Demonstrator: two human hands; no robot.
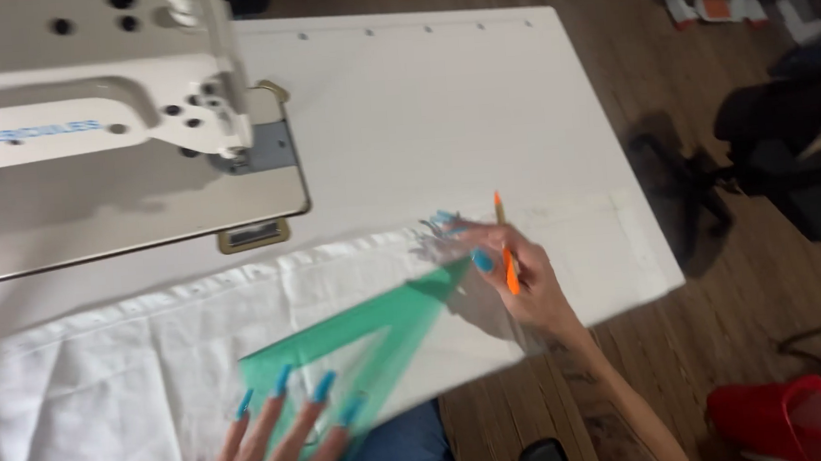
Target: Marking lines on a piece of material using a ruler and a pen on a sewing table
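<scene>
A white piece of fabric (pixel 122 376) lies spread over the front of the white sewing table (pixel 441 113). On it rests a translucent green triangular ruler (pixel 379 334). My left hand (pixel 276 442), with long blue nails, presses flat on the ruler's lower left part, fingers spread. My right hand (pixel 520 285) is at the ruler's upper right tip and grips an orange pen (pixel 505 243), its point up and away from me. The image is blurred by motion.
A cream industrial sewing machine (pixel 93 99) stands at the table's back left. The wooden floor is to the right, with a dark office chair (pixel 762 158) and a red container (pixel 780 421) near the bottom right corner.
</scene>
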